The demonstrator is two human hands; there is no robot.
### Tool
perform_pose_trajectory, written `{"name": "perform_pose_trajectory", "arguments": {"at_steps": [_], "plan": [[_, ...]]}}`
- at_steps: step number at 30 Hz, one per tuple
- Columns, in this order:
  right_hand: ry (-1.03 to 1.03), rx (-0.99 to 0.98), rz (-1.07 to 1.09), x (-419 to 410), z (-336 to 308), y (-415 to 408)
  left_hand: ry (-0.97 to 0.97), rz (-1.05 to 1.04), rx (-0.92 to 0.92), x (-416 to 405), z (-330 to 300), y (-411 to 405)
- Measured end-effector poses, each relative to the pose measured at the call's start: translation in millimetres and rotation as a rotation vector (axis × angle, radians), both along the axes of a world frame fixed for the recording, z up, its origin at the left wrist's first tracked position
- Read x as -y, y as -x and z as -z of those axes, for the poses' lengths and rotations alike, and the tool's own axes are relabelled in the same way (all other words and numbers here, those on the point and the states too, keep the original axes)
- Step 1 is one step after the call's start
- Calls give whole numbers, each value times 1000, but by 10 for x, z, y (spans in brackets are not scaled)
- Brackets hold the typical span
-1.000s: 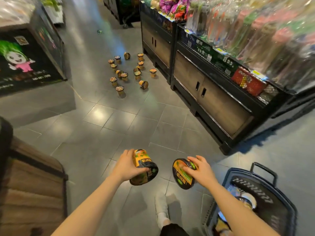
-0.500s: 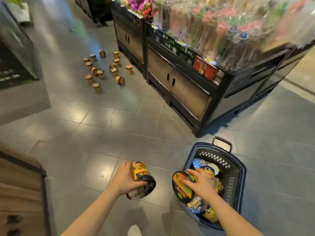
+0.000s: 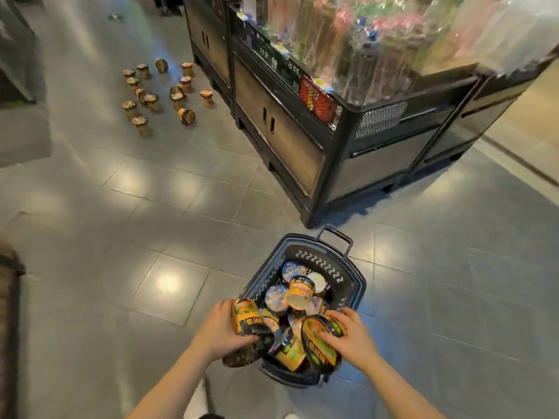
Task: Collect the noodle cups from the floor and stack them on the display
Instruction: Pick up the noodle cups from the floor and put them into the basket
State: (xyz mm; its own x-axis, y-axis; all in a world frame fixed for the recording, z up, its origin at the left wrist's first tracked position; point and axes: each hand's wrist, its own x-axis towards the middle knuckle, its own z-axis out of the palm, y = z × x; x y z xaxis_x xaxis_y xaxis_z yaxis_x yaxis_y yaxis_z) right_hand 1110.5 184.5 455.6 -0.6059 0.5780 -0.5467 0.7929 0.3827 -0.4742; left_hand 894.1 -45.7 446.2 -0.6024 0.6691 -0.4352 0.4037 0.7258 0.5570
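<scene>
Left hand [image 3: 218,331] grips noodle cup [image 3: 248,320] tilted, lid downward.

Beyond both hands, the goods on the display [image 3: 393,40] blur into streaks. The far cups on the floor [image 3: 157,92] are too small to read. Under the right hand [image 3: 352,338], the basket [image 3: 320,255] hides its lower cups.

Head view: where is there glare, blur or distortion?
Head view: ceiling light glares in patches on the floor tiles; the wrapped goods on the display are blurred; wide-angle distortion tilts the display; the basket and both hands look sharp.
</scene>
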Motion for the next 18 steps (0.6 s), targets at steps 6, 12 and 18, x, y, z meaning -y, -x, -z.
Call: {"name": "perform_pose_trajectory", "arguments": {"at_steps": [6,12,18], "plan": [[12,24,-55,-380,229,-208,59,-24,60,-183,155,-298],[32,57,-106,-572,274,42,106,-59,15,-301,316,5],[30,36,-198,-845,198,501,101,-129,4,-463,360,297]]}}
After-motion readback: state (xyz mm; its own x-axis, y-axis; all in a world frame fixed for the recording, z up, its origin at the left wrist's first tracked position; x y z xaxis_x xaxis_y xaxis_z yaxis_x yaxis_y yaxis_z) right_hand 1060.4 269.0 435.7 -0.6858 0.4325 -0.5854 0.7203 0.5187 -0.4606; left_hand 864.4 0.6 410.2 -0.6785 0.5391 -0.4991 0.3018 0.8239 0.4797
